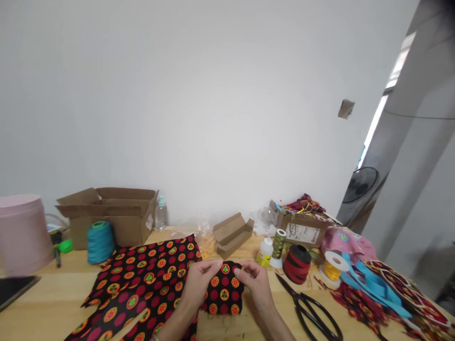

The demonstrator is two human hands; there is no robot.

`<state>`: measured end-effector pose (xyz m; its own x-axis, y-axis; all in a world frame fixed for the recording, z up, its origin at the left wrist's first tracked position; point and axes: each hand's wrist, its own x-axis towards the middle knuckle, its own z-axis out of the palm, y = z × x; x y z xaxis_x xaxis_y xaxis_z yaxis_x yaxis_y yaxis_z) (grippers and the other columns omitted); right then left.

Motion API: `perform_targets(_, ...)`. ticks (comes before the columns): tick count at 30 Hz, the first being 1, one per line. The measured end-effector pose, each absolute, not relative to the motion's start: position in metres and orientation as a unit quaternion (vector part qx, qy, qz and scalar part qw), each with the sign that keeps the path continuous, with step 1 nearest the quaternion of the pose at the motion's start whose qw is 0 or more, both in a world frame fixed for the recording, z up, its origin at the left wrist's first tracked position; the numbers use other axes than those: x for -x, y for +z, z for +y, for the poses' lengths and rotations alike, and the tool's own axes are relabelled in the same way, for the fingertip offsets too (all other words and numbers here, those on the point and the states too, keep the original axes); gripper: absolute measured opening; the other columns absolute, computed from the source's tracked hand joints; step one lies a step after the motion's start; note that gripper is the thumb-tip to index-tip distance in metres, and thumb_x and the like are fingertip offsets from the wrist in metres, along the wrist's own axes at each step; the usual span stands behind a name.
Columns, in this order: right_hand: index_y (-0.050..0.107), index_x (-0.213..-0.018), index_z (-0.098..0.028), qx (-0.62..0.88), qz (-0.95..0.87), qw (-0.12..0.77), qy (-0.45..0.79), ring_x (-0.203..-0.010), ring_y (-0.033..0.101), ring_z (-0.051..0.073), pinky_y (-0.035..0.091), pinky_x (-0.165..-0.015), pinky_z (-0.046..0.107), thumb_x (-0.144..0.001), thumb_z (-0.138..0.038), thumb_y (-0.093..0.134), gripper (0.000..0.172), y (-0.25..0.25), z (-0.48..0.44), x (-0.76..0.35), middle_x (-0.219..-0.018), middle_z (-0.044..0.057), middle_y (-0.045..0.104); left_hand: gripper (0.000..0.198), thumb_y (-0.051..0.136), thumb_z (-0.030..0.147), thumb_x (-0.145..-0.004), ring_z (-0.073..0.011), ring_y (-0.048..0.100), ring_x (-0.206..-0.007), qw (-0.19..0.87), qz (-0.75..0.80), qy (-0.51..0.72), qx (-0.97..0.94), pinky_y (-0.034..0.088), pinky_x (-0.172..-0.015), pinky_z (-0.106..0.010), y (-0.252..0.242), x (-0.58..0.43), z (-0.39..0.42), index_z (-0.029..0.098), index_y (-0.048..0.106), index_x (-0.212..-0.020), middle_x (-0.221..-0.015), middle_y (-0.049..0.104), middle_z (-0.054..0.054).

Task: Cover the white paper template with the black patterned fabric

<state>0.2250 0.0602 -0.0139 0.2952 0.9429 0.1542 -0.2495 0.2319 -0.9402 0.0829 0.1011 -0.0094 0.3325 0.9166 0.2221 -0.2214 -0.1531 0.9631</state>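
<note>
A small piece of black fabric point(224, 294) with red dots and bright flower circles hangs between my two hands, just above the table. My left hand point(201, 280) pinches its upper left edge between thumb and fingers. At the upper right corner, my right hand point(256, 283) grips it the same way. A larger sheet of the same patterned fabric point(156, 279) lies to the left, partly under my left forearm. Black scissors point(309, 308) rest on the wood to the right of my right hand.
Behind stand a small open carton point(232, 234), a glue bottle point(265, 252), a green thread spool point(279, 244) and a red thread cone point(297, 265). Blue ribbon point(377, 286) and scraps crowd the right. A large cardboard box point(110, 218) and teal thread cone point(100, 242) are at left.
</note>
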Motion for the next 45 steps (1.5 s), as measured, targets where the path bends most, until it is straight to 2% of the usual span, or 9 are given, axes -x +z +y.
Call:
perform_targets(4,0.066,-0.051,-0.015,0.451,-0.411,0.66,0.439,-0.045,0.048,0.011,0.036,-0.048,0.022,-0.045,-0.03,0.08,0.021,-0.011,0.065,-0.22,-0.048,-0.001,0.062,0.031,0.064,0.044,-0.068,-0.0199,0.06,-0.059,0.588,0.294,0.491,-0.571,0.047,-0.061,-0.029,-0.01,-0.083,0.1,0.015,0.073,-0.068,-0.059,0.069,-0.003)
perform_targets(8,0.065,-0.045,-0.014,0.455,-0.424,0.636,0.457,-0.042,0.045,0.01,0.033,-0.044,0.021,-0.043,-0.028,0.081,0.021,-0.007,0.071,-0.224,-0.044,-0.002,0.059,0.046,0.051,0.053,-0.074,-0.0196,0.06,-0.055,0.599,0.291,0.495,-0.557,0.047,-0.057,-0.03,-0.009,-0.086,0.1,0.013,0.072,-0.066,-0.056,0.067,-0.004)
perform_targets(11,0.063,-0.044,-0.015,0.449,-0.42,0.63,0.475,-0.04,0.043,0.009,0.031,-0.043,0.02,-0.044,-0.028,0.08,0.021,-0.011,0.075,-0.228,-0.041,-0.003,0.057,0.032,0.066,0.046,-0.064,-0.0198,0.06,-0.061,0.581,0.306,0.504,-0.561,0.046,-0.063,-0.028,-0.006,-0.088,0.1,0.015,0.072,-0.066,-0.059,0.068,-0.003)
perform_targets(14,0.063,-0.046,-0.016,0.438,-0.412,0.633,0.488,-0.042,0.045,0.009,0.032,-0.044,0.02,-0.047,-0.028,0.079,0.02,-0.021,0.075,-0.23,-0.043,-0.004,0.057,0.02,0.073,0.035,-0.056,-0.018,0.058,-0.059,0.563,0.327,0.506,-0.566,0.043,-0.06,-0.025,-0.005,-0.087,0.099,0.016,0.071,-0.059,-0.056,0.067,-0.001)
perform_targets(21,0.061,-0.048,-0.016,0.421,-0.391,0.633,0.518,-0.044,0.047,0.009,0.034,-0.045,0.02,-0.051,-0.027,0.077,0.02,-0.029,0.068,-0.232,-0.045,-0.003,0.059,0.027,0.069,0.041,-0.06,-0.0148,0.052,-0.049,0.585,0.332,0.489,-0.556,0.04,-0.05,-0.023,-0.006,-0.091,0.095,0.016,0.068,-0.052,-0.05,0.062,0.001)
perform_targets(25,0.06,-0.047,-0.016,0.414,-0.367,0.64,0.533,-0.042,0.047,0.009,0.034,-0.045,0.02,-0.052,-0.026,0.076,0.02,-0.025,0.066,-0.233,-0.045,-0.003,0.059,0.043,0.054,0.052,-0.072,-0.0168,0.055,-0.049,0.611,0.318,0.474,-0.549,0.044,-0.052,-0.027,-0.007,-0.094,0.095,0.017,0.067,-0.053,-0.049,0.063,-0.002)
perform_targets(31,0.062,-0.048,-0.015,0.413,-0.352,0.645,0.538,-0.042,0.045,0.008,0.032,-0.044,0.02,-0.05,-0.024,0.078,0.019,-0.024,0.065,-0.233,-0.045,-0.003,0.058,0.023,0.072,0.037,-0.058,-0.0226,0.062,-0.07,0.599,0.315,0.467,-0.569,0.046,-0.072,-0.031,-0.003,-0.09,0.097,0.018,0.073,-0.07,-0.067,0.071,-0.005)
perform_targets(38,0.06,-0.047,-0.015,0.418,-0.37,0.641,0.527,-0.044,0.043,0.007,0.031,-0.044,0.019,-0.05,-0.025,0.079,0.022,-0.024,0.064,-0.235,-0.045,-0.004,0.055,0.019,0.07,0.033,-0.059,-0.0224,0.063,-0.068,0.616,0.309,0.46,-0.56,0.047,-0.068,-0.03,-0.001,-0.088,0.094,0.018,0.073,-0.07,-0.065,0.071,-0.005)
perform_targets(45,0.062,-0.049,-0.015,0.419,-0.394,0.633,0.518,-0.045,0.042,0.007,0.029,-0.043,0.019,-0.05,-0.023,0.079,0.019,-0.026,0.064,-0.235,-0.046,-0.004,0.054,0.02,0.068,0.034,-0.061,-0.0143,0.051,-0.05,0.602,0.323,0.472,-0.557,0.039,-0.052,-0.023,-0.002,-0.089,0.093,0.017,0.068,-0.05,-0.048,0.062,0.001)
